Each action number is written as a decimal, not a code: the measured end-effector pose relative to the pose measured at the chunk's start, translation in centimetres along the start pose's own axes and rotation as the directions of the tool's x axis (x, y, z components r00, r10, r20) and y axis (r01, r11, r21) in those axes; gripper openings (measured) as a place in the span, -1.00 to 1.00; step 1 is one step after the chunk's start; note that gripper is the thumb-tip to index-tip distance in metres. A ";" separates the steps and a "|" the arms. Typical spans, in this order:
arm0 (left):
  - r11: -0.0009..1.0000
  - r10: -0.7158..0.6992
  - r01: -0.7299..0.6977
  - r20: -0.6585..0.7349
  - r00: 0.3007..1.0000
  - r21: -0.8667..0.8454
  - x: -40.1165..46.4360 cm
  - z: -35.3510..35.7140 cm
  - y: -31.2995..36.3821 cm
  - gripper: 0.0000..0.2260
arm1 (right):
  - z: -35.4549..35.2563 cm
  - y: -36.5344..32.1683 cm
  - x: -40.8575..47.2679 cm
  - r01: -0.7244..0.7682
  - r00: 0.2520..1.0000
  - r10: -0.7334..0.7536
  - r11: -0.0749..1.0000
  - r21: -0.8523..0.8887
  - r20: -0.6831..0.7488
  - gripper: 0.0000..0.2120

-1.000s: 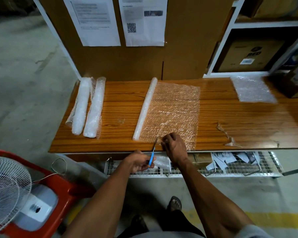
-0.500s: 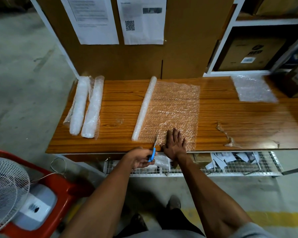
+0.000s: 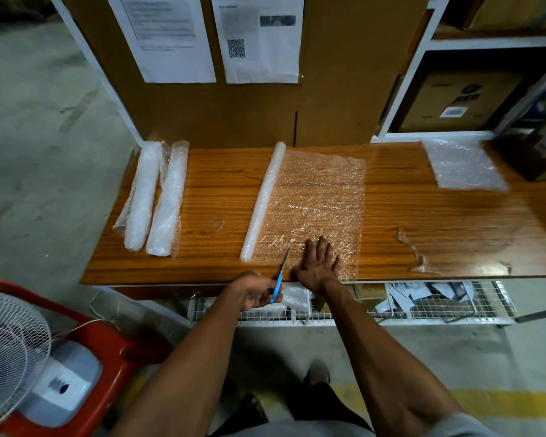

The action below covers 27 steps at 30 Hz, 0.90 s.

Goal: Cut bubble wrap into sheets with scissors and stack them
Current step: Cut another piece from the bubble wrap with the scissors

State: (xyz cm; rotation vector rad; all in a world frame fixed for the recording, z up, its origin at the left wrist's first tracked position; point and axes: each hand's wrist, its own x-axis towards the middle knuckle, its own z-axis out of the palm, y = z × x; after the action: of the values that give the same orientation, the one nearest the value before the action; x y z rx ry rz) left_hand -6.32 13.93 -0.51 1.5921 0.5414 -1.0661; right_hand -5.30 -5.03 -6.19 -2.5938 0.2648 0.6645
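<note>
So at the left end of the worktop (image 3: 221, 209) there are two rolls of bubble wrap (image 3: 153, 197) lying side by side, not touched yet by the look of it; middle of the worktop is a third roll (image 3: 264, 200), partly unrolled, with its flat bubble wrap sheet (image 3: 316, 197) spread to the right of it and reaching the front edge.

The left hand (image 3: 254, 293) sits just off the front edge with its fingers curled round the blue handles of the scissors (image 3: 281, 272); the blades poke up into the sheet's near edge, can't tell how far apart they are. The right hand (image 3: 319, 266) is laid flat on the sheet just beside the blades, fingers straight and spread, pinning it down.

Progress-wise I'd say early; the cut looks barely started at the front edge and has the whole depth of the sheet left to run. Over at the back right corner there's a stack of cut sheets (image 3: 464, 164), can't count them; a few torn scraps (image 3: 420, 257) near the front edge on the right.

The wrap itself is clear and crinkly, wood grain showing through, looks like it'd bunch up easily.
</note>
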 end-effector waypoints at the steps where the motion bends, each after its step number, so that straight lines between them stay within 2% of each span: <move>1: 1.000 -0.008 0.008 0.013 1.000 0.000 0.0 -0.1 0.1 -0.90 | 0.0 -0.1 0.0 0.005 1.000 -0.005 1.000 -0.002 -0.023 -0.14; 5: 1.000 -0.020 0.019 0.056 0.998 0.013 0.1 -0.3 0.3 -0.83 | 0.4 0.6 0.0 0.035 0.995 -0.041 0.997 -0.073 -0.087 -0.28; 9: 1.000 -0.022 0.022 0.066 0.998 0.001 0.4 0.1 0.9 -0.82 | 0.5 1.4 0.4 0.020 0.999 -0.025 0.988 -0.153 -0.028 -0.27; 15: 1.000 -0.010 0.010 0.037 0.999 -0.013 1.3 1.1 1.9 -0.75 | 0.1 1.2 0.3 0.011 1.000 -0.008 0.985 -0.173 0.018 -0.25; 20: 1.000 0.027 -0.027 0.010 1.000 -0.012 2.1 1.0 1.9 -0.92 | 0.0 1.1 0.5 0.001 0.999 0.007 0.986 -0.168 0.050 -0.24; 24: 0.999 0.049 -0.049 0.012 0.999 -0.024 2.2 0.9 1.9 -0.91 | -0.1 1.1 0.5 0.000 0.998 0.011 0.986 -0.165 0.061 -0.24; 27: 1.000 0.013 -0.012 0.031 0.999 -0.029 1.8 0.8 2.4 -0.93 | -0.1 1.1 0.5 0.003 0.998 0.008 0.985 -0.171 0.062 -0.25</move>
State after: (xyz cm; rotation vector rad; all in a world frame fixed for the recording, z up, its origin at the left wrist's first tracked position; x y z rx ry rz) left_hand -3.84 12.11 -0.78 1.5498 0.5236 -1.0677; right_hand -5.14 -6.10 -6.74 -2.7294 0.1995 0.7992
